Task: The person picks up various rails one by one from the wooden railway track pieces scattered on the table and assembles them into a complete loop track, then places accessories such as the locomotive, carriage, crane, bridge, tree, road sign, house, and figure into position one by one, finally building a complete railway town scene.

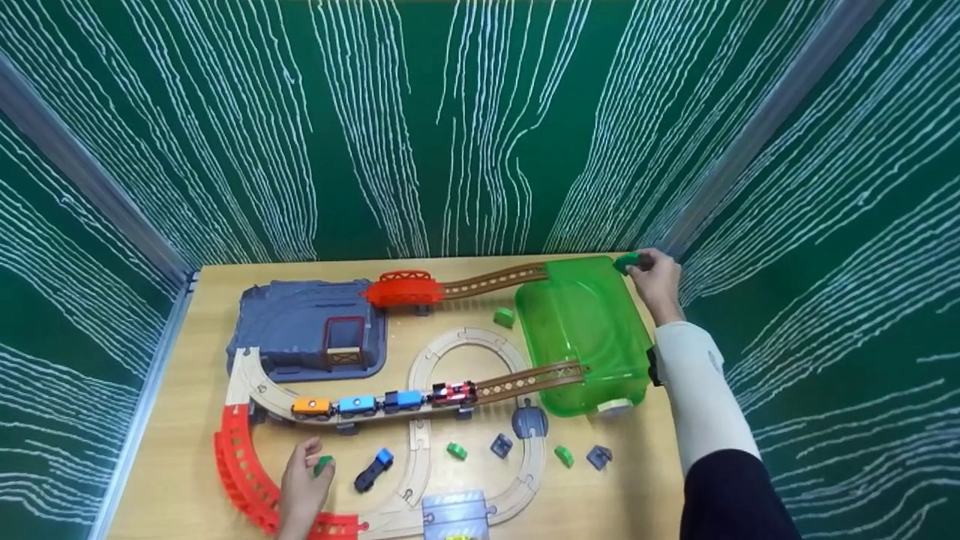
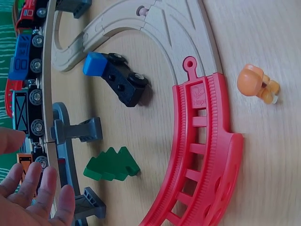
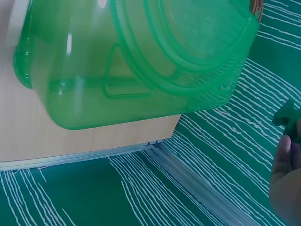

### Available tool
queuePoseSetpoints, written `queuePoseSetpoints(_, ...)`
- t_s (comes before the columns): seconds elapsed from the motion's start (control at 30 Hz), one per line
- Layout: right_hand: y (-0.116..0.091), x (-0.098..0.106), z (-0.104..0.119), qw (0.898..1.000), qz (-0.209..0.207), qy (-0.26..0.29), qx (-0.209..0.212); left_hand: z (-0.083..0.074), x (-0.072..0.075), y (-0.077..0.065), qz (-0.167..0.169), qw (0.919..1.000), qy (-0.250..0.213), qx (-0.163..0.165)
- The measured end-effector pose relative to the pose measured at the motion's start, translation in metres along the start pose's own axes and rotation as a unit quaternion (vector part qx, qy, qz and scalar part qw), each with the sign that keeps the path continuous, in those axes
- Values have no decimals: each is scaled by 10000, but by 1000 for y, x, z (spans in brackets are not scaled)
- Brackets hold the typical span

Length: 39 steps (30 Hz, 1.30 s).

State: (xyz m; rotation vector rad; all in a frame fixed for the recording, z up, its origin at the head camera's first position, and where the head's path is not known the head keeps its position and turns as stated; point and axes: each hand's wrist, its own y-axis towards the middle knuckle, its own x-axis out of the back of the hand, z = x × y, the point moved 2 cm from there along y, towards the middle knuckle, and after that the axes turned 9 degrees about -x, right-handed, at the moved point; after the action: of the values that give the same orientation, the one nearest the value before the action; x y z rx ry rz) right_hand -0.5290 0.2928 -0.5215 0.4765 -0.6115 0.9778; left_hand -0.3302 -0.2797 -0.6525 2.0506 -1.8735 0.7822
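My right hand (image 1: 657, 281) pinches a small green toy tree (image 3: 286, 114) by the far right corner of the translucent green plastic bin (image 1: 600, 322); the fingers partly cover the tree. The bin stands upside down, with brown ramp tracks (image 1: 525, 381) resting against it. Low on the left, my left hand (image 1: 304, 487) has its fingers loosely spread and holds nothing. Beside it on the table is a dark green toy tree (image 2: 112, 165), apart from the fingers in the left wrist view. The red curved track (image 2: 202, 146) runs nearby.
A toy train (image 1: 405, 400) stands on the raised wooden track. A grey tunnel block (image 1: 300, 315) is at the left, joined by a red bridge (image 1: 405, 289). A black and blue wagon (image 1: 373, 471) and an orange figure (image 2: 256, 82) lie on the table, with several small green and grey pieces.
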Motion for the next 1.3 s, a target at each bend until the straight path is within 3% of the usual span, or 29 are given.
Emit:
queuePoseSetpoints(0.17,5,-19,-10,9998,46,-189,48,9,6,-8,15,9998,92,187)
queuePoseSetpoints(0.43,11,-42,-35,9975,339,-612,34,20,7,-22,-324,9994,-19,95)
queuePoseSetpoints(0.63,14,-56,-44,9954,534,-786,129,21,5,-24,-633,9974,75,-329)
queuePoseSetpoints(0.73,19,-59,-47,9943,703,-803,-69,18,1,-21,-672,9969,47,-412)
queuePoseSetpoints(0.97,33,-60,-39,9953,572,-770,-91,9,-3,-11,-244,9996,-147,78)
queuePoseSetpoints(1.3,49,-65,-29,9942,752,-749,-146,-2,-7,6,-273,9983,-370,346)
